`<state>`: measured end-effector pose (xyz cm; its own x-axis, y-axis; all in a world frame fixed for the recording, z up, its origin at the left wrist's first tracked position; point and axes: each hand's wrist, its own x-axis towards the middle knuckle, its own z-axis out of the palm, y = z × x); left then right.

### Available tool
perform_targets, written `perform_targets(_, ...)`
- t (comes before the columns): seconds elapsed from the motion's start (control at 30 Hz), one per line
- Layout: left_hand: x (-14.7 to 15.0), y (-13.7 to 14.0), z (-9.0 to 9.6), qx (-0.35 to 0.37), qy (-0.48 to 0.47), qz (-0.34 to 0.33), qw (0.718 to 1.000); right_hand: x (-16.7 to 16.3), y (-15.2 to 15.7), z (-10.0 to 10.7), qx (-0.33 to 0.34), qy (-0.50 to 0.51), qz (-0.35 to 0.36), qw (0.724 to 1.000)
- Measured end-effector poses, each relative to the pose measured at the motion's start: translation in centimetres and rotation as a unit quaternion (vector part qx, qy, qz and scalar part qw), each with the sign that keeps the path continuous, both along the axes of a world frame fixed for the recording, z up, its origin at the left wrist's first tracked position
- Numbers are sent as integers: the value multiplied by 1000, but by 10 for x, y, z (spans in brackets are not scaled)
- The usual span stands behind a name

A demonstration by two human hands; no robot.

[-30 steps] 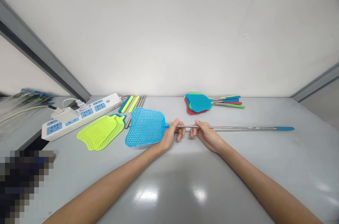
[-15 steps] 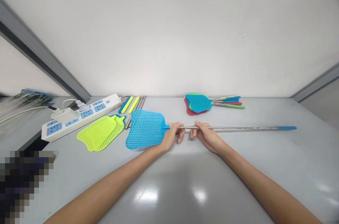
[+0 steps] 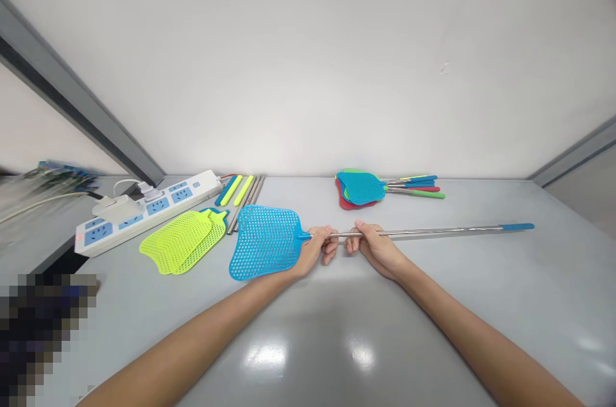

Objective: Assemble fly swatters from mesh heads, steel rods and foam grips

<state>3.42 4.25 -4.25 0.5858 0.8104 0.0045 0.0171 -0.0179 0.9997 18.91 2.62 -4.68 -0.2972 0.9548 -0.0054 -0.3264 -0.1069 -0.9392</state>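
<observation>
A blue fly swatter (image 3: 266,241) with a long, extended metal rod and a blue grip at its far right end lies across both hands. My left hand (image 3: 317,248) is closed around the rod just beside the perforated head. A short way to the right, my right hand (image 3: 373,245) pinches the same rod between thumb and fingers. Behind them sits a pile of swatters (image 3: 363,188) with blue, red and green heads and shortened rods. Left of the blue head lie loose yellow-green swatter heads (image 3: 177,242), overlapping, with a blue one partly hidden beneath.
A white power strip (image 3: 158,210) with plugs and cables runs along the left side. Loose yellow grips (image 3: 244,190), a blue grip (image 3: 228,190) and several metal rods (image 3: 250,195) lie near the wall. Plastic-wrapped items (image 3: 60,185) are at the far left.
The swatter has tilted slightly: its head sits a little lower and its grip end a little higher and further left. Both hands keep their hold; the left has dipped slightly.
</observation>
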Motion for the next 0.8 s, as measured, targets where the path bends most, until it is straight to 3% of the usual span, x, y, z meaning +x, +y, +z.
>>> perform_targets(0.8, 1, -2, 1, 21, 43, -28, 998, -4, -4, -1, 41, -83, -15, 996)
